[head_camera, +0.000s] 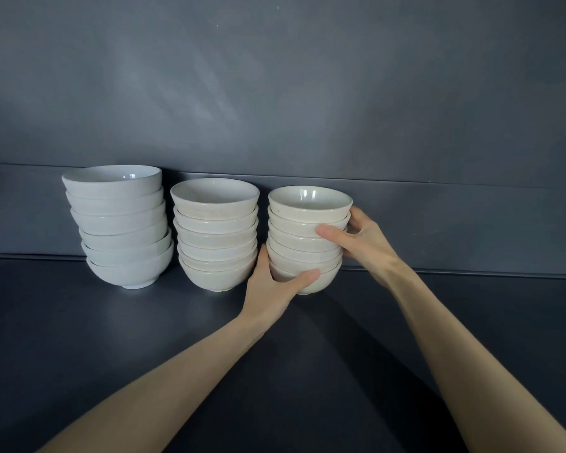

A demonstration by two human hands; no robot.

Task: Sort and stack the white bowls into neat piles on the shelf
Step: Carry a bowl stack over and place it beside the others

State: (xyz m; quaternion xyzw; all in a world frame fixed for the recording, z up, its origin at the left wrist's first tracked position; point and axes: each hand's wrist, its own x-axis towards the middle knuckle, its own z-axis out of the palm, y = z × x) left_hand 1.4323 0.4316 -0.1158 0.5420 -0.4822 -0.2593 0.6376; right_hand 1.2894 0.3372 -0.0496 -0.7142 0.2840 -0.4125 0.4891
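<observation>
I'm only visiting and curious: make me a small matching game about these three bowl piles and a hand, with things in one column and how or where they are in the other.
Things
1. left pile
2. middle pile
3. right pile
4. left hand

States
A. gripped from both sides
B. thumb across a lowest bowl
C. bluish white, bowls sitting crooked
D. cream, between the others

Pairs: 1-C, 2-D, 3-A, 4-B

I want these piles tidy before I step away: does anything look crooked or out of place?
The left stack leans: its bowls sit staggered, upper ones shifted left of the base, top bowl tilted. The middle stack looks straight. The right stack, gripped by the left hand and right hand, looks even too.
</observation>
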